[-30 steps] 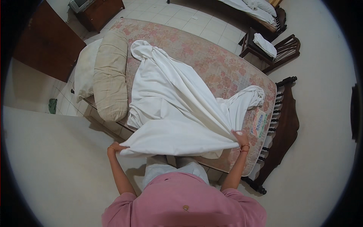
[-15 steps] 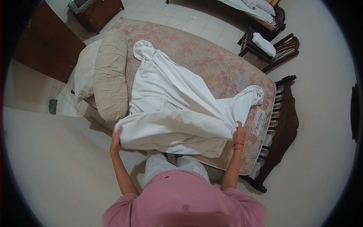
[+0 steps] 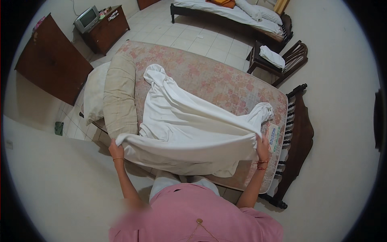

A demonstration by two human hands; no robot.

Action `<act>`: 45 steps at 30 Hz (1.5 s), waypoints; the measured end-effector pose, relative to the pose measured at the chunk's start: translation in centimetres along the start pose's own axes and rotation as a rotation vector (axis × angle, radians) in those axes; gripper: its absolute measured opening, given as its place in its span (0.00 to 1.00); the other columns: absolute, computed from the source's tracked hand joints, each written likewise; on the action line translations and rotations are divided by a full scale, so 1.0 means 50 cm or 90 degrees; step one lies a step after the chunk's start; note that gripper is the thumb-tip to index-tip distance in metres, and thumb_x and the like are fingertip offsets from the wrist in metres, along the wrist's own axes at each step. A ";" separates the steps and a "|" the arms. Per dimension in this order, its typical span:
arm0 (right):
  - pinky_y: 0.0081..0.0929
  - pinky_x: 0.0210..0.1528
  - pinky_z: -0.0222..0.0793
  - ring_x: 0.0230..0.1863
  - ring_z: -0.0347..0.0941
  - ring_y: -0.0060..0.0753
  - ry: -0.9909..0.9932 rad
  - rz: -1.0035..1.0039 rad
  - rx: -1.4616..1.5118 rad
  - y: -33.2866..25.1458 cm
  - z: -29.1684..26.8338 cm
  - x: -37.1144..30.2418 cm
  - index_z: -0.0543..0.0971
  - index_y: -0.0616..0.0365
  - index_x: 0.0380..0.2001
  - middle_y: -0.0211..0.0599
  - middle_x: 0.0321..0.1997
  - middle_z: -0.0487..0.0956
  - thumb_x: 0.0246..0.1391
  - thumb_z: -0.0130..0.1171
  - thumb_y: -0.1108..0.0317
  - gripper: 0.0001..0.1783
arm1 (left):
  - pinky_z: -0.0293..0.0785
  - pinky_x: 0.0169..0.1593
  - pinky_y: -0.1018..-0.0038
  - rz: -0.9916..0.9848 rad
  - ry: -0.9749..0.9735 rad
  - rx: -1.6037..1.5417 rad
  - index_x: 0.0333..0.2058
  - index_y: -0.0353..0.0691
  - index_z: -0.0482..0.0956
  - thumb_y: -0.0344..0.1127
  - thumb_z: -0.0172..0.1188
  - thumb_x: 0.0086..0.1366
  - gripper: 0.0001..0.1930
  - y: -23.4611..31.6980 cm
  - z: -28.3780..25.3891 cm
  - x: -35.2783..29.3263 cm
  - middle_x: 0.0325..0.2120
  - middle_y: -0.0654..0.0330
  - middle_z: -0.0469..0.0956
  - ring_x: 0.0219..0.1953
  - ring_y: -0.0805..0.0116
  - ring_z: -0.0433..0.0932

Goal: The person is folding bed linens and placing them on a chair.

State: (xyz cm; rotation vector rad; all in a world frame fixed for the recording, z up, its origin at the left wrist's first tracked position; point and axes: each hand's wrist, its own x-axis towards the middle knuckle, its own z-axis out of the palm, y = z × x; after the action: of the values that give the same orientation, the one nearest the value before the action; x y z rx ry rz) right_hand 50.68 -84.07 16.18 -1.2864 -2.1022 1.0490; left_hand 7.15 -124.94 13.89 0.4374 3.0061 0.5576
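Observation:
A white bed sheet [image 3: 181, 121] lies bunched across a mattress [image 3: 209, 66] with a faded pink flower pattern. My left hand [image 3: 116, 149] is closed on the sheet's near left corner, beside the long beige bolster. At the right, my right hand [image 3: 262, 148] grips the same near edge, close to the small printed box. Between both hands the edge is stretched and lifted, and a flap of cloth hangs down toward me. The far part of the sheet rests in folds, with one twisted end [image 3: 155, 72] near the bolster and another crumpled end toward the footboard.
A beige bolster [image 3: 119, 94] and a pale pillow [image 3: 96, 92] lie at the left end. The printed box [image 3: 273, 135] rests near the dark wooden footboard [image 3: 300, 141]. Beyond stand a chair [image 3: 266, 64] with folded white cloth, another bed [image 3: 225, 18] and a cabinet [image 3: 105, 30] with a television.
Both hands have moved apart, drawing the sheet's near edge tauter and straighter. The whole view has tilted up, showing more of the room's far side.

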 end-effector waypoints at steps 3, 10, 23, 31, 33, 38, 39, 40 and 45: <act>0.21 0.45 0.58 0.42 0.65 0.28 0.129 0.093 0.461 -0.090 -0.036 -0.012 0.66 0.65 0.45 0.38 0.44 0.70 0.55 0.42 0.61 0.20 | 0.66 0.39 0.63 -0.024 0.089 -0.256 0.36 0.27 0.68 0.39 0.46 0.56 0.18 -0.010 0.026 0.064 0.37 0.45 0.72 0.39 0.54 0.72; 0.32 0.51 0.59 0.49 0.64 0.37 0.150 0.123 0.917 -0.257 -0.102 -0.080 0.62 0.63 0.50 0.43 0.49 0.67 0.54 0.41 0.57 0.25 | 0.67 0.47 0.67 -0.156 -0.469 -1.179 0.44 0.39 0.68 0.47 0.38 0.61 0.20 0.232 -0.072 0.107 0.40 0.57 0.72 0.41 0.61 0.72; 0.42 0.46 0.64 0.48 0.63 0.48 0.340 -0.215 0.769 -0.340 -0.057 -0.202 0.53 0.65 0.53 0.50 0.50 0.63 0.32 0.51 0.54 0.43 | 0.66 0.45 0.71 0.174 -0.179 -1.258 0.44 0.33 0.65 0.42 0.42 0.56 0.21 0.355 -0.185 0.273 0.40 0.51 0.69 0.42 0.64 0.69; 0.36 0.51 0.58 0.52 0.58 0.37 0.601 -0.097 0.388 -0.470 -0.106 -0.229 0.52 0.56 0.56 0.41 0.53 0.60 0.48 0.49 0.56 0.34 | 0.66 0.42 0.77 0.359 -0.309 -0.944 0.43 0.33 0.68 0.41 0.50 0.55 0.20 0.462 -0.323 0.413 0.36 0.58 0.72 0.37 0.71 0.71; 0.31 0.51 0.57 0.52 0.59 0.34 0.703 -0.035 0.334 -0.478 -0.107 -0.208 0.50 0.56 0.57 0.42 0.53 0.60 0.50 0.51 0.62 0.33 | 0.65 0.39 0.80 0.464 -0.413 -0.574 0.39 0.31 0.70 0.36 0.54 0.53 0.17 0.463 -0.330 0.386 0.31 0.61 0.73 0.34 0.76 0.69; 0.32 0.50 0.59 0.52 0.59 0.36 0.891 -0.008 0.313 -0.452 -0.139 -0.223 0.48 0.56 0.57 0.43 0.54 0.57 0.49 0.52 0.58 0.36 | 0.64 0.39 0.81 0.342 -0.223 -0.520 0.36 0.32 0.71 0.36 0.54 0.53 0.14 0.375 -0.298 0.420 0.30 0.63 0.73 0.33 0.76 0.69; 0.32 0.50 0.60 0.51 0.59 0.35 0.903 -0.072 0.246 -0.396 -0.151 -0.231 0.46 0.56 0.58 0.44 0.55 0.56 0.50 0.50 0.58 0.37 | 0.64 0.40 0.80 0.285 -0.208 -0.734 0.37 0.33 0.71 0.36 0.53 0.54 0.14 0.337 -0.274 0.427 0.31 0.62 0.72 0.34 0.75 0.70; 0.32 0.51 0.60 0.51 0.59 0.35 0.911 -0.134 0.177 -0.346 -0.159 -0.233 0.45 0.56 0.58 0.44 0.55 0.55 0.50 0.49 0.57 0.37 | 0.64 0.41 0.79 0.217 -0.190 -0.944 0.37 0.35 0.70 0.36 0.53 0.54 0.13 0.300 -0.246 0.429 0.33 0.61 0.72 0.36 0.73 0.70; 0.39 0.53 0.58 0.54 0.59 0.42 0.912 -0.215 0.290 -0.253 -0.120 -0.209 0.45 0.55 0.58 0.38 0.59 0.52 0.52 0.34 0.42 0.38 | 0.63 0.45 0.70 0.011 -0.035 -1.359 0.38 0.37 0.69 0.42 0.50 0.55 0.16 0.204 -0.161 0.388 0.36 0.57 0.71 0.40 0.65 0.69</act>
State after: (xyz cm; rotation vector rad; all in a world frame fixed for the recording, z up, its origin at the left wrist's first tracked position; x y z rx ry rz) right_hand 52.88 -94.58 29.97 -0.8927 -0.8373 0.1984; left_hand -9.58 -113.06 25.06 0.1612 0.8859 2.6780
